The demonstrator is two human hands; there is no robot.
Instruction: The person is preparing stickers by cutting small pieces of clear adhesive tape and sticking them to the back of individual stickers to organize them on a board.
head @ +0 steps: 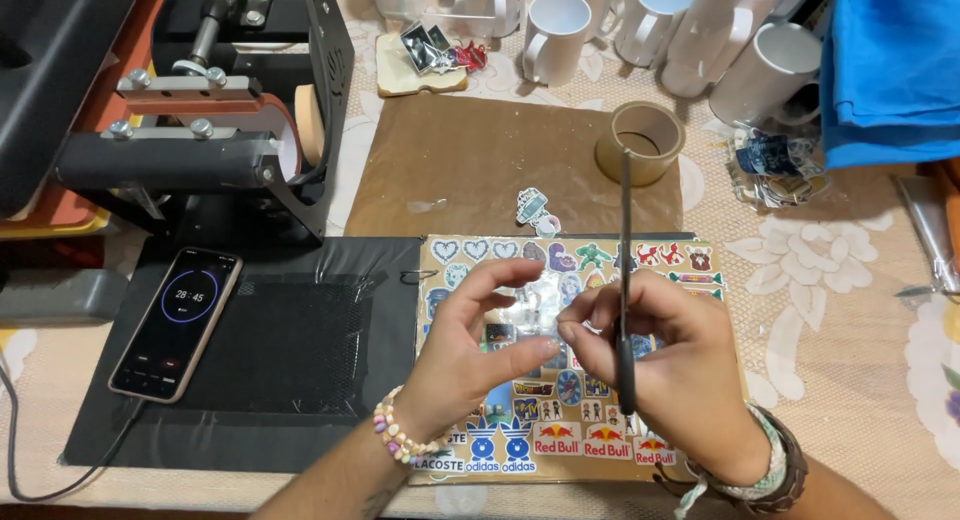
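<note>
My right hand (pixel 665 365) grips a pair of scissors (pixel 626 230) by the dark handle, the shut blades pointing straight up. Its fingertips also touch a small shiny sticker piece (pixel 527 318) that my left hand (pixel 470 355) pinches between thumb and curled fingers. Both hands hover over a tan sheet (pixel 700 280) covered with several colourful stickers. One cut-out sticker (pixel 535 210) lies just beyond the sheet on brown paper (pixel 450 170).
A roll of brown tape (pixel 640 140) stands behind the scissors. A phone (pixel 175 320) showing a timer lies on a black mat (pixel 290 370) at left, below a mug press (pixel 200 130). Several white mugs (pixel 555 35) line the back; blue cloth (pixel 890 70) sits right.
</note>
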